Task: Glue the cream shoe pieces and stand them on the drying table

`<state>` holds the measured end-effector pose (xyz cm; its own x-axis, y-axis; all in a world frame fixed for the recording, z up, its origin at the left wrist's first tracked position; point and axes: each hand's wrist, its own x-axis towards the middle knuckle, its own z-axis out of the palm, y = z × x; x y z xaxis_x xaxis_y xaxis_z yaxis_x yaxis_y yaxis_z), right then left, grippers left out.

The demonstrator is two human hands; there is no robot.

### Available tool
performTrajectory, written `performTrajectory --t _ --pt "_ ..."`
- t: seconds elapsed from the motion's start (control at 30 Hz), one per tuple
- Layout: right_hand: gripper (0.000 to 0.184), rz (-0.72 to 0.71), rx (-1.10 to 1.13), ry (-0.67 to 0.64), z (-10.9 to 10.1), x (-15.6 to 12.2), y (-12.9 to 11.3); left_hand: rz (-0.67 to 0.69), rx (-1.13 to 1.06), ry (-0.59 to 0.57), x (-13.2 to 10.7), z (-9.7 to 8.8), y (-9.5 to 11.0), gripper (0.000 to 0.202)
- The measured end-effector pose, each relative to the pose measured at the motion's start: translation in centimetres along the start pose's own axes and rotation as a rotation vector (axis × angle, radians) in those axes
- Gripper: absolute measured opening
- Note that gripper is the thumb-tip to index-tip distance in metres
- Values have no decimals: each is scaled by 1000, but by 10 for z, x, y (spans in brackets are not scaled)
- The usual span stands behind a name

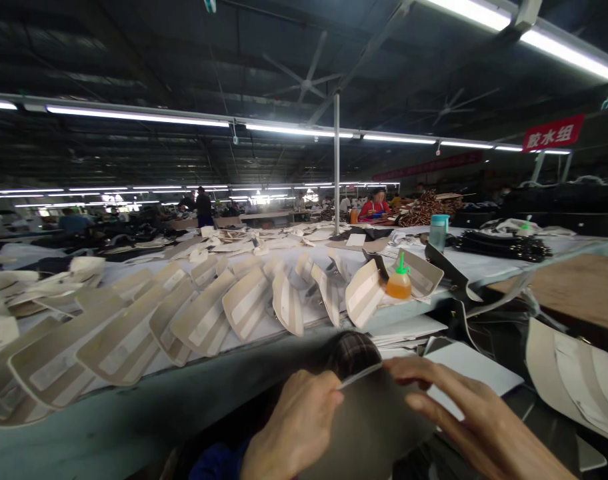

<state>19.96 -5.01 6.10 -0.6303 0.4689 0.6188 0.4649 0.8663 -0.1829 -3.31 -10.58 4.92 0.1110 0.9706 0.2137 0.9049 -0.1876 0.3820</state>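
Note:
My left hand (301,420) is closed on the left edge of a dark grey-brown panel (371,413), thumb along its pale upper rim. At the panel's upper right corner is my right hand (464,407), its fingers bent over the edge and its thumb on the near face. The panel hangs in front of my lap, below the table's front edge. Nearest on the table stand curved beige bag panels (364,293) in an overlapping row. A squeeze bottle (399,283) with a green nozzle and amber liquid stands just behind the right end of that row.
White sheets (477,370) and dark pieces lie to my right, beside another beige panel (569,380). A blue-lidded bottle (438,231) and a stack of black pieces (504,245) sit farther back. A metal post (337,160) rises behind the table. Other people work in the distance.

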Motion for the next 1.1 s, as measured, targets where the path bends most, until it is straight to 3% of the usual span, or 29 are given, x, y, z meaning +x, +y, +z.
performTrajectory --t 0.1,0.17,0.3,0.57,0.73,0.8,0.9,0.97,1.1 --pt "26 87 66 29 -9 -4 9 -10 8 7 -7 -12 -7 30" --pt "24 25 21 104 -4 -1 14 -22 6 -2 -12 -23 -6 29" --pt "36 -178 -329 224 13 12 22 -51 -36 -16 -17 -36 2 25" --pt "37 -265 -480 208 19 12 20 -58 -148 51 -14 -37 0 29" --pt "46 -277 -457 223 25 11 19 -75 -221 95 -12 -35 -5 29" --pt "54 -196 -335 251 29 11 21 -57 -223 95 -14 -35 -7 28" --pt "66 47 -167 365 33 13 28 -40 -189 108 -19 -35 -8 26" --pt "62 148 -154 382 32 13 32 -65 -183 138 -23 -33 -8 26" --pt "47 192 -192 294 29 10 32 -66 -225 232 -23 -25 -6 28"
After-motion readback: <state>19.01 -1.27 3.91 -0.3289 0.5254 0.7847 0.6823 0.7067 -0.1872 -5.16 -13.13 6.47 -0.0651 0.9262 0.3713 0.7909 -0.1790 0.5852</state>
